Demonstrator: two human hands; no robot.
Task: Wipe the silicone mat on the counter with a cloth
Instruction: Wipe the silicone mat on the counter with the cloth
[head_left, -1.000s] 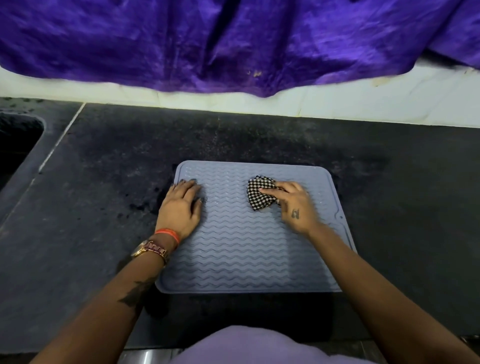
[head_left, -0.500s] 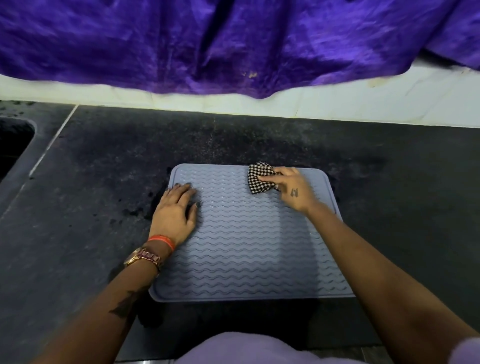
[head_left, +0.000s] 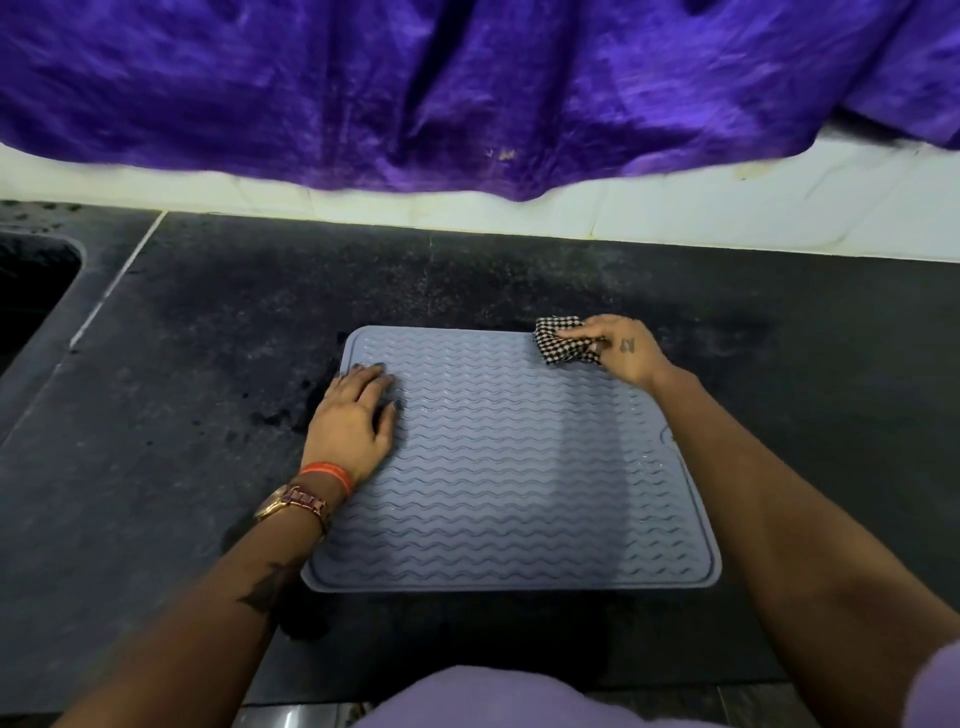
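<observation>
Our right hand (head_left: 626, 353) pinches the checked cloth (head_left: 563, 346) at the silicone mat's (head_left: 519, 467) far right corner, while our left hand (head_left: 353, 421) presses flat-fingered on its left edge. We judge the wiping only partway done, with most of the mat nearer than the fingers left.

right hand (head_left: 626, 354) gripping cloth (head_left: 562, 344), mat (head_left: 519, 467) corner

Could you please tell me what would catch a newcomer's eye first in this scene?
Probably the purple fabric draped across the top, above the dark counter. Next, the grey wavy-ribbed silicone mat at centre: the left hand rests flat on its left edge, while the right hand holds a checkered cloth at its far right corner.
</observation>
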